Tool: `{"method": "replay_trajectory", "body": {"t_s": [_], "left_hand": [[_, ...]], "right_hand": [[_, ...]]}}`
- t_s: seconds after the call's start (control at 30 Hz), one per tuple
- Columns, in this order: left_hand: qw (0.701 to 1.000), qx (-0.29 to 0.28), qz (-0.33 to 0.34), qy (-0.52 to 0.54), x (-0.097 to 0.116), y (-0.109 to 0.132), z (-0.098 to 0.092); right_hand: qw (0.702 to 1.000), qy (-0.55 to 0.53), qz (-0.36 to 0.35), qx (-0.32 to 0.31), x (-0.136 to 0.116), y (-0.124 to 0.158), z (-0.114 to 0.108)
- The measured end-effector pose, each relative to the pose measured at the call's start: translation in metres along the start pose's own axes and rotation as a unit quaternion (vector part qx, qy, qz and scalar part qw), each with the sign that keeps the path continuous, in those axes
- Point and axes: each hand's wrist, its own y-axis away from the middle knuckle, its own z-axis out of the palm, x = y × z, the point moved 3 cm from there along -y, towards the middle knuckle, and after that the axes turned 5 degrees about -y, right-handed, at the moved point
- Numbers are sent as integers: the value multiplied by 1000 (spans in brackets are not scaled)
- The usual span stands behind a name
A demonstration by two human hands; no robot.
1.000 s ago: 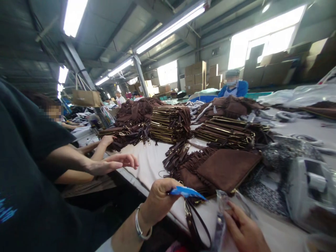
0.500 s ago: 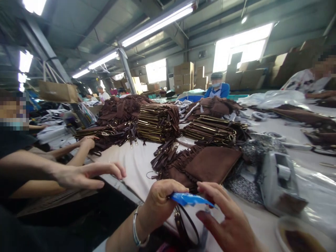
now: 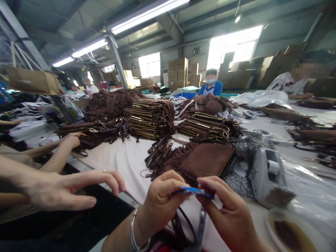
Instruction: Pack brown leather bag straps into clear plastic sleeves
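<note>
Between my two hands is a small flat blue packet (image 3: 193, 190), seen nearly edge-on; its kind is unclear. My left hand (image 3: 164, 199), with a silver bangle at the wrist, pinches its left end. Thumb and fingertips of my right hand (image 3: 223, 206) close on its right end. Below them hangs a dark strap loop (image 3: 181, 227), partly hidden by my hands. Just beyond lies a brown suede pouch (image 3: 207, 159) with fringe, on the pale cloth-covered table (image 3: 112, 161).
A tape dispenser (image 3: 271, 178) and a bowl of dark liquid (image 3: 288, 232) stand at right. Stacked brown pouches with gold zippers (image 3: 151, 120) rise behind. A co-worker's outstretched hand (image 3: 70, 189) reaches in from the left; another person's hand (image 3: 69, 141) touches the pouches.
My right fingers have closed onto the blue packet, which has tilted flatter and shows less of its face. The co-worker's hand at left is lower and larger in view.
</note>
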Motion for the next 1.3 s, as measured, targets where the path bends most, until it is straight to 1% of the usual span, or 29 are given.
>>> {"method": "replay_trajectory", "body": {"t_s": [0.1, 0.2, 0.3, 0.4, 0.47, 0.53, 0.63, 0.7, 0.73, 0.8, 0.83, 0.9, 0.93, 1.0, 1.03, 1.1, 1.17, 1.2, 1.23, 1.27, 1.3], "left_hand": [[999, 5, 37, -6, 0, 0, -3], [998, 10, 59, -3, 0, -1, -6], [998, 14, 63, -2, -1, -2, -7], [999, 2, 45, -6, -4, -2, -6], [1000, -6, 24, -1, -7, -1, -3], [1000, -12, -14, 7, -11, 3, 0], [993, -17, -116, 28, -21, 14, 6], [985, -15, -169, 37, -26, 18, 4], [985, -25, -170, 30, -27, 15, 1], [990, -68, -124, 2, -24, -1, -10], [988, -136, -77, -10, -20, -14, -14], [973, -231, -25, 3, -12, -42, -24], [937, -348, 8, 1, -8, -52, -24], [897, -442, 12, -15, -3, -71, -25], [881, -472, 10, -31, -2, -76, -25], [868, -493, 5, -63, -3, -81, -23], [866, -495, 11, -75, -5, -75, -19], [868, -492, 8, -65, -7, -68, -16], [881, -472, -6, -43, -10, -60, -12], [908, -417, -34, -13, -13, -50, -8], [924, -376, -68, 25, -17, -38, -1]], "right_hand": [[998, 44, -38, 19, -6, 0, -3], [996, 62, -70, 14, -9, 0, -2], [992, 65, -106, -4, -11, -1, 2], [988, 70, -136, -18, -12, -3, 5], [988, 65, -138, -24, -11, -3, 7], [991, 47, -117, -34, -9, -2, 9], [998, 11, -49, -49, -4, 0, 12], [999, -6, 7, -45, -1, 1, 14], [999, -10, 33, -41, 0, 1, 14], [997, -13, 71, -34, 2, 2, 15], [996, -14, 85, -34, 3, 2, 15], [994, -17, 105, -40, 6, 4, 15], [993, -19, 110, -44, 8, 5, 15], [992, -22, 113, -49, 11, 9, 15], [993, -19, 109, -49, 13, 11, 14], [994, -9, 93, -48, 15, 15, 14], [996, 0, 70, -50, 17, 18, 14], [997, 1, 59, -53, 17, 18, 13], [997, 0, 48, -55, 18, 19, 13], [998, -1, 38, -56, 18, 19, 12], [998, -1, 28, -55, 18, 19, 11]]}}
